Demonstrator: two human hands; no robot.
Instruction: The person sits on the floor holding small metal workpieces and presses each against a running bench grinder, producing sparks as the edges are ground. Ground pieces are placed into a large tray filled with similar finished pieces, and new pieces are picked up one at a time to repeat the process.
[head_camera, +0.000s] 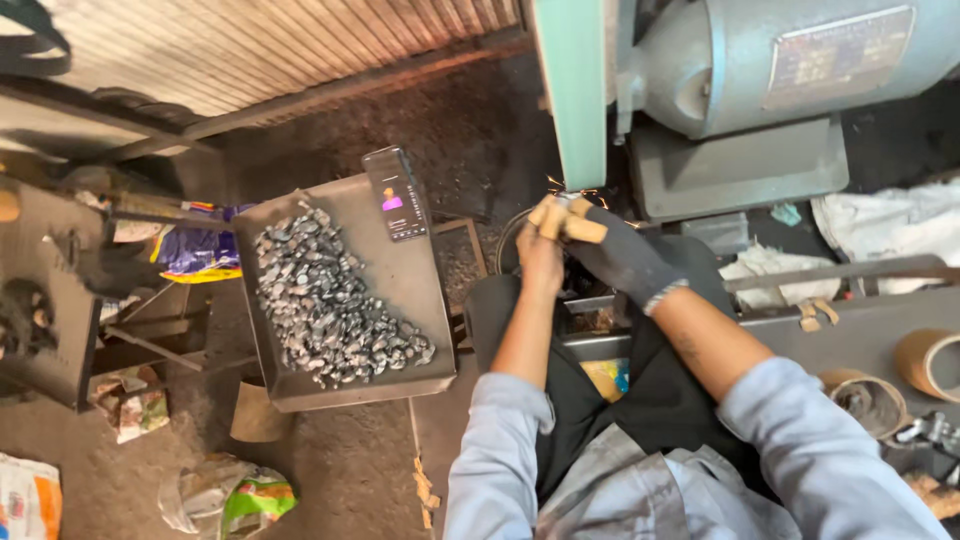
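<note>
At the far left, a dark metal stand (45, 330) sits on the gritty floor, with crumpled wrappers (135, 405) and a green-and-white bag (235, 495) lying near it. To its right stands a square metal tray (400, 270) with raised rims. A heap of small dark metal pieces (325, 300) fills the tray's left side and spreads along its near edge toward the right corner. A phone (396, 193) with a lit screen leans at the tray's far right corner, against the rim.

Right of the tray, the person's left hand (540, 262) is bare, its fingertips wrapped in tan tape. The fingers are pressed together, pinching a small workpiece (566, 203) at the edge of the green grinding machine (575, 90). The piece itself is too small and too hidden to tell its shape; a few sparks show just beside it.

The right hand (620, 258) wears a dark glove with tape-wrapped fingertips. It closes against the left hand from the right, its fingers pinching the same piece, so both hands meet at the wheel guard. Both forearms come out of light blue sleeves.

Behind the hands sits the machine's grey motor housing (790, 60). Farther right, white cloth (890, 225) lies by a metal bar, and rolls of tape (930, 360) rest on the workbench at its right edge.
</note>
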